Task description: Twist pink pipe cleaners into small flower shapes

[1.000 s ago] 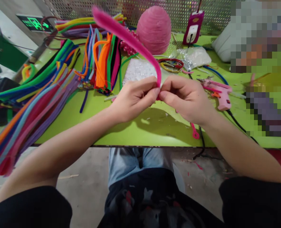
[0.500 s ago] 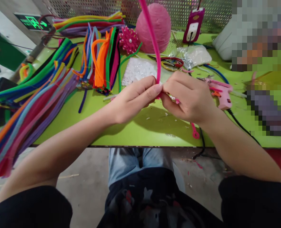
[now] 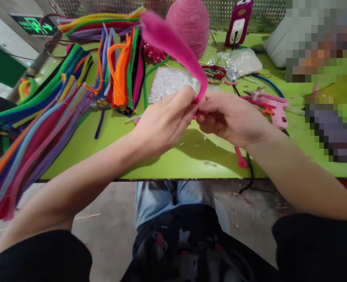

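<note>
Pipe cleaner [image 3: 178, 47], magenta, one: bent over, lower part pinched by the fingers of left hand [image 3: 164, 119] and right hand [image 3: 235, 117]; held above green surface [image 3: 173, 166].

Head cam, looks fwd & down, close over table [image 3: 173, 168]; L hand [image 3: 166, 121] & R hand [image 3: 232, 117] approx. ctr.

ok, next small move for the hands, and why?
Probably steady the long fuzzy magenta stem in the left grip and bend its lower end slightly with the right grip: both hands' fingertips meet there, while the upper end arcs up free.
</note>
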`<state>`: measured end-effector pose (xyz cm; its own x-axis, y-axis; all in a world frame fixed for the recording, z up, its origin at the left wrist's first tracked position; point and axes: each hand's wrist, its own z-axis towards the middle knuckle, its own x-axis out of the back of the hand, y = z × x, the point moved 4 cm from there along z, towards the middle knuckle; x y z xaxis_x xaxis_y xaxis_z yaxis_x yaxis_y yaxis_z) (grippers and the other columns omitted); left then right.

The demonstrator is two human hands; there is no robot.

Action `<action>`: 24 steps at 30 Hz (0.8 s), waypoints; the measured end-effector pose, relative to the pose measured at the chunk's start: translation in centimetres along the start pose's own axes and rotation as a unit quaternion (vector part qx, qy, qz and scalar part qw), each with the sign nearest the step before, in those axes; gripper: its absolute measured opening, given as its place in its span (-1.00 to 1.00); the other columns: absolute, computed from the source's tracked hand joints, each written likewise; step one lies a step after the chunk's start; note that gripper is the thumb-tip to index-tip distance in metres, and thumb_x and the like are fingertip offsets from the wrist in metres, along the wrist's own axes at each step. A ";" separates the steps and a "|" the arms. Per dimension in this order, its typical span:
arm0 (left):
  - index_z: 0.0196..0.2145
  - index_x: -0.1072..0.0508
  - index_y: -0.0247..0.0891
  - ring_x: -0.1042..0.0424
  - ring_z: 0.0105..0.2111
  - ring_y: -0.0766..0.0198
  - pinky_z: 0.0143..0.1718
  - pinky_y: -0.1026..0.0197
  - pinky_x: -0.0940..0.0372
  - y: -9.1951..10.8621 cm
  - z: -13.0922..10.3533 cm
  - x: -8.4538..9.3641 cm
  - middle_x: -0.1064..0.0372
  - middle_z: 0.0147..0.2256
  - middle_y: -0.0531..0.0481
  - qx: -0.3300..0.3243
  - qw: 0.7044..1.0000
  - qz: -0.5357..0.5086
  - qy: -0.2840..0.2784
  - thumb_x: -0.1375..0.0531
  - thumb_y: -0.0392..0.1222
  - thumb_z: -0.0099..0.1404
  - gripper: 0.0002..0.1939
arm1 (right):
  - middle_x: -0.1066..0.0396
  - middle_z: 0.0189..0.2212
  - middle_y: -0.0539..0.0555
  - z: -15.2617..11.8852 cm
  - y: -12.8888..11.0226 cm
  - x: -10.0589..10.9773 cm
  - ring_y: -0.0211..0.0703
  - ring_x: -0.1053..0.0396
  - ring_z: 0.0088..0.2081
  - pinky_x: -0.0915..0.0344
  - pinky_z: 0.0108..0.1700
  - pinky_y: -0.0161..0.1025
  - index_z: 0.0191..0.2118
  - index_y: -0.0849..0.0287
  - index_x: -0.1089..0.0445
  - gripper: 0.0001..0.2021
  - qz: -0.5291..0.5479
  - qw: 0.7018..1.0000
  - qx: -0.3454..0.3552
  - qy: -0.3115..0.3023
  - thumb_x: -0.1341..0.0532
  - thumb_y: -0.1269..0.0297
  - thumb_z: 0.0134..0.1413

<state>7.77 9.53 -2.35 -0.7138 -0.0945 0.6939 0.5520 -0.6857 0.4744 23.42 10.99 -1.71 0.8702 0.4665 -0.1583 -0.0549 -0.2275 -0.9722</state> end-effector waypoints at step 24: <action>-0.28 -0.18 -0.08 -0.33 -0.46 0.24 -0.35 0.10 -0.24 0.4 0.4 0.2 -0.25 -0.41 0.04 -0.029 0.996 -0.076 0.042 0.00 -0.13 0.61 -0.78 | -0.55 -0.23 0.11 -2.6 -0.7 0.0 -0.06 -0.56 -0.14 -0.52 -0.01 -0.07 -0.16 0.08 -0.46 -0.72 -0.542 0.723 0.405 0.138 -0.04 0.23 0.59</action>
<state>8.01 9.52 -1.81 -0.8222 -0.0460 0.5674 0.4113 -0.7370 0.5363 24.78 8.91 -0.62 0.6747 -0.2191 0.7048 0.5621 0.7714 -0.2983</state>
